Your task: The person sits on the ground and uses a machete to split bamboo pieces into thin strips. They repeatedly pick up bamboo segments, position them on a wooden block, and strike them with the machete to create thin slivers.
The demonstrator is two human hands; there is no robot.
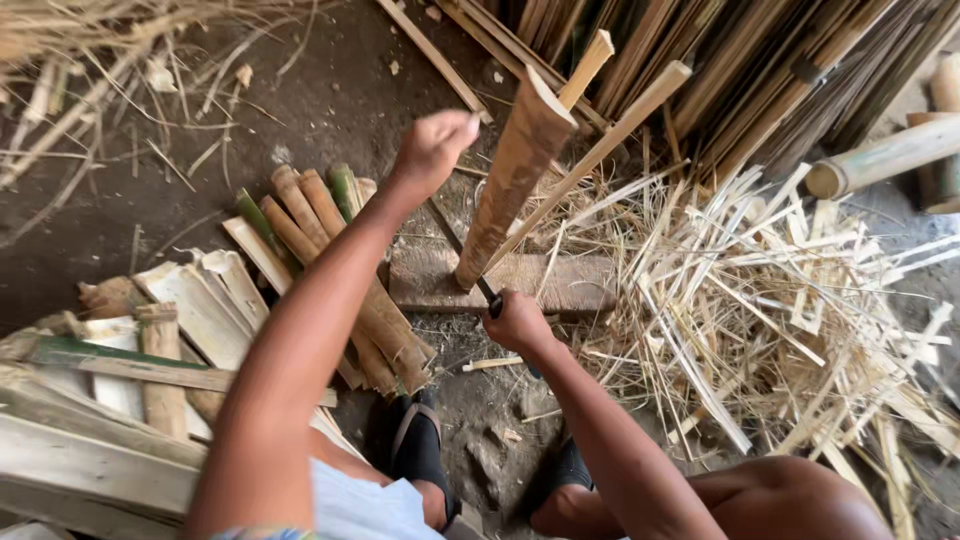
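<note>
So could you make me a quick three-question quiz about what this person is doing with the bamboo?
1. True or false: the split bamboo piece stands upright on a wooden block.
2. Which hand grips the blade handle low at the piece's base: A) left hand, B) right hand?
3. What lies heaped to the right of the block?

Key: 1. True. 2. B; the left hand is a raised fist beside the piece. 3. Pale bamboo slivers.

Soft even daylight, shadows faint. Left hand slightly motion-blurred. Wide-angle bending noted at edges. Dirt floor dim.
</note>
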